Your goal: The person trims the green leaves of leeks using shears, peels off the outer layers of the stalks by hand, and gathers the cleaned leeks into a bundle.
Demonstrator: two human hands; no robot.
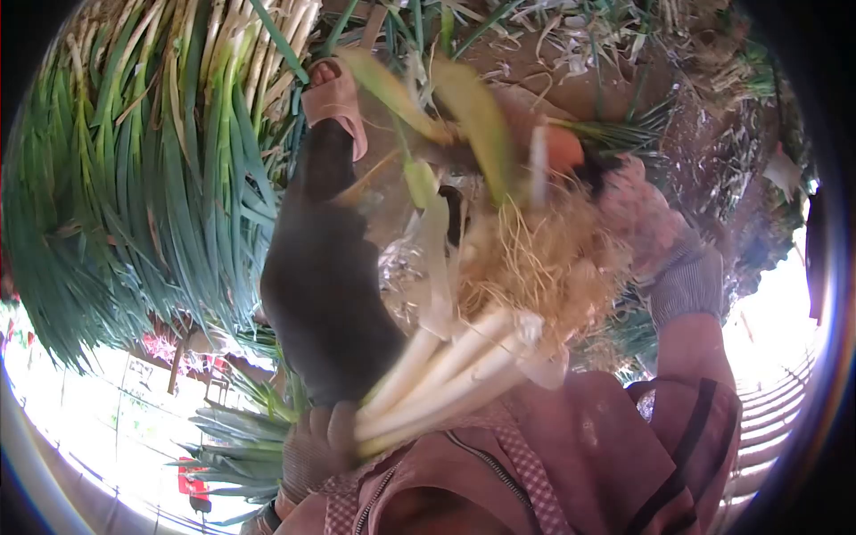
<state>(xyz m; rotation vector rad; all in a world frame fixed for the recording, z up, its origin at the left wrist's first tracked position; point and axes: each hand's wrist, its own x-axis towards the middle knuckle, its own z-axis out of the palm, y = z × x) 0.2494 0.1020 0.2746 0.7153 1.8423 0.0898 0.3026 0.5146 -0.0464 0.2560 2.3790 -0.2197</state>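
Note:
My left hand (319, 450), in a knit glove, is closed around a bunch of large green onions (437, 388) at lower centre. Their white stalks slant up to the right, ending in a tangle of tan roots (544, 259), while the green leaves (236, 441) stick out behind the hand to the left. Beside the roots, on the right, is my right hand (637, 209) in a pinkish glove with a grey cuff. Its fingers are smeared by motion, and I cannot tell what they hold. Blurred yellow-green leaves (473, 125) hang in front of the ground above the roots.
A big heap of green onions (152, 169) fills the upper left. My leg in dark trousers (325, 285) and a foot in a pink sandal (334, 111) lie between heap and bunch. Loose trimmings (571, 36) litter the brown ground. More greenery (758, 67) lies far right.

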